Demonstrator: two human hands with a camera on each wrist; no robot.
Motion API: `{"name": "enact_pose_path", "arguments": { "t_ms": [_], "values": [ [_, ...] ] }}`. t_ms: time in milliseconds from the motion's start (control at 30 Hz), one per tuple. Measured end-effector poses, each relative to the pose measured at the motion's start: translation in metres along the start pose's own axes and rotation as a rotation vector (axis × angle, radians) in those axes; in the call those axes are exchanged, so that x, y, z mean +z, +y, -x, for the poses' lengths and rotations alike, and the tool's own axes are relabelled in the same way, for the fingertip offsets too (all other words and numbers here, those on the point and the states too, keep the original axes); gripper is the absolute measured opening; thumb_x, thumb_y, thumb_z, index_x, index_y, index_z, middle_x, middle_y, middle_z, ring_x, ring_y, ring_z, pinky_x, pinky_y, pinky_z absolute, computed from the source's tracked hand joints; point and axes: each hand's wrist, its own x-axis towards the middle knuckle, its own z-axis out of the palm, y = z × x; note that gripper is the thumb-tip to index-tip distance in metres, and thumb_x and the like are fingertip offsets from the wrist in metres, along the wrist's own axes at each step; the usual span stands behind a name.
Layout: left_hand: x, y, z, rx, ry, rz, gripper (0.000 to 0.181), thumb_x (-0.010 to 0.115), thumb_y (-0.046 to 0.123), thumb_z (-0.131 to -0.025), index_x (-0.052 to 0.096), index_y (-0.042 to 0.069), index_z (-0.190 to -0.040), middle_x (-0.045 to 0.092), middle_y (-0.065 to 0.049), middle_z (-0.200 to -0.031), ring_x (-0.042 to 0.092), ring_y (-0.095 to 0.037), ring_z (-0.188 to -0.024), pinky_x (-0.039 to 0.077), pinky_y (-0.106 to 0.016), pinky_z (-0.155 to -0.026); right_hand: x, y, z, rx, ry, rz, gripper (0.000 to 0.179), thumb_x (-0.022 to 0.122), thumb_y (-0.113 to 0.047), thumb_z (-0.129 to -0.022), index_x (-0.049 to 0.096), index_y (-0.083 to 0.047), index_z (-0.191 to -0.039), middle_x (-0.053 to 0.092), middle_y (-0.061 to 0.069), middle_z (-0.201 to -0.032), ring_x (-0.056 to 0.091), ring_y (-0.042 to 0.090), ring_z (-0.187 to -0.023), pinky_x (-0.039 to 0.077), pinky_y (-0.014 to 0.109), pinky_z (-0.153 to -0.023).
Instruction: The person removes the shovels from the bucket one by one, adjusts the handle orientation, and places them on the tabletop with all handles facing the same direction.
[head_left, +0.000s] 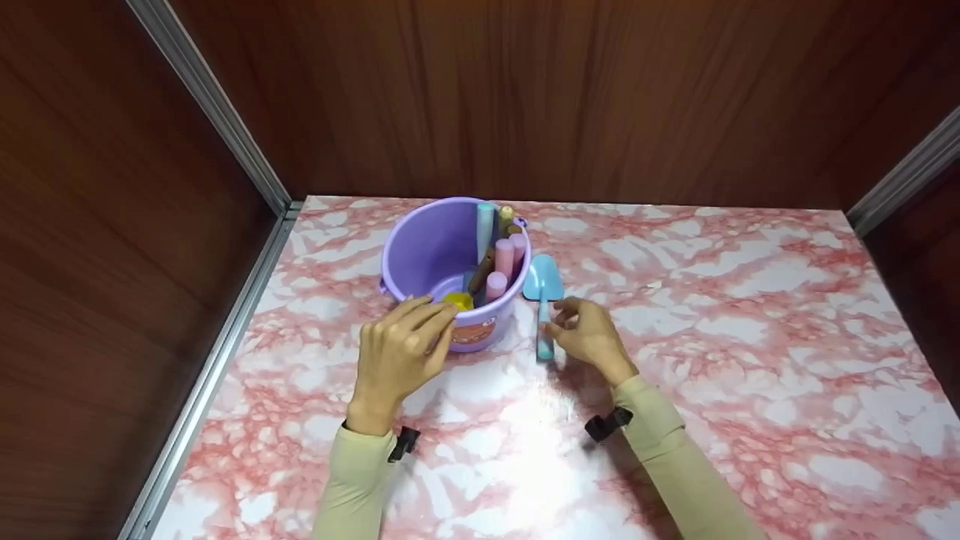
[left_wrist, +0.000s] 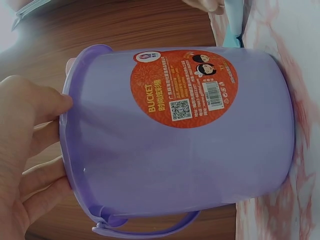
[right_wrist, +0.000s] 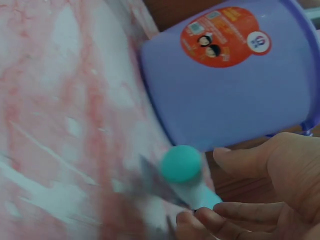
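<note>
A purple bucket [head_left: 416, 251] stands upright on the table. My left hand [head_left: 401, 341] grips its near rim, thumb on the outer wall and fingers over the edge. Inside, against the right wall, lean several pink handles [head_left: 504, 256], a light blue handle [head_left: 485, 225], a brown handle [head_left: 482, 271] and a yellow piece [head_left: 459, 301]. To the right of the bucket lies a light blue toy shovel [head_left: 546, 279], blade pointing away. My right hand [head_left: 592, 334] is at the shovel's handle, fingers loosely bent and the thumb apart from them. In the right wrist view, the handle's teal end [right_wrist: 181, 164] shows beside the fingertips.
The table [head_left: 750, 337] has a red and white marbled top. Brown wood-look panels [head_left: 525, 97] rise behind it and at both sides, with metal strips [head_left: 217, 97] at the corners. The bucket's purple carrying handle [left_wrist: 150, 233] hangs along its side.
</note>
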Motion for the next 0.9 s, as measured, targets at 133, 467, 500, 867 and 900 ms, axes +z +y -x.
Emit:
{"name": "enact_pose_path", "arguments": {
  "t_ms": [133, 467, 500, 867, 900],
  "values": [
    [-0.002, 0.000, -0.001, -0.003, -0.026, -0.013, 0.019, 0.079, 0.012, -0.091, 0.084, 0.016, -0.108, 0.083, 0.000, -0.107, 0.077, -0.025, -0.098, 0.068, -0.037, -0.069, -0.015, -0.016, -0.010, -0.115, 0.022, 0.009, 0.038, 0.077, -0.010, -0.095, 0.071, 0.003, -0.130, 0.075, 0.023, -0.113, 0.077, 0.039, -0.101, 0.066, 0.048, -0.087],
    [-0.001, -0.002, 0.000, 0.037, -0.005, 0.000, 0.022, 0.083, 0.010, -0.088, 0.084, 0.013, -0.110, 0.083, -0.005, -0.109, 0.078, -0.025, -0.099, 0.068, -0.039, -0.084, -0.053, -0.076, -0.047, -0.359, 0.052, 0.061, 0.030, 0.063, -0.002, -0.102, 0.072, 0.005, -0.130, 0.075, 0.026, -0.124, 0.075, 0.039, -0.109, 0.064, 0.051, -0.096],
    [0.000, -0.003, 0.000, 0.043, -0.001, 0.000, 0.021, 0.083, 0.010, -0.089, 0.084, 0.013, -0.110, 0.083, -0.005, -0.109, 0.078, -0.025, -0.099, 0.068, -0.039, -0.086, -0.055, -0.083, -0.049, -0.397, 0.072, 0.065, 0.029, 0.063, -0.003, -0.102, 0.072, 0.005, -0.129, 0.075, 0.025, -0.124, 0.075, 0.038, -0.110, 0.063, 0.051, -0.096],
    [0.003, -0.007, 0.004, 0.061, 0.039, 0.022, 0.020, 0.080, 0.009, -0.090, 0.085, 0.012, -0.109, 0.083, -0.003, -0.107, 0.079, -0.024, -0.099, 0.067, -0.040, -0.090, -0.047, -0.159, -0.070, -0.738, -0.043, 0.482, 0.028, 0.065, -0.007, -0.103, 0.074, -0.002, -0.129, 0.070, 0.015, -0.134, 0.065, 0.034, -0.123, 0.057, 0.048, -0.108],
    [0.002, -0.007, 0.005, 0.058, 0.039, 0.022, 0.020, 0.080, 0.009, -0.090, 0.085, 0.012, -0.109, 0.083, -0.003, -0.107, 0.079, -0.024, -0.099, 0.067, -0.041, -0.090, -0.042, -0.165, -0.073, -0.747, -0.070, 0.558, 0.028, 0.065, -0.007, -0.103, 0.074, -0.003, -0.129, 0.069, 0.015, -0.136, 0.064, 0.034, -0.124, 0.057, 0.048, -0.107]
  ]
}}
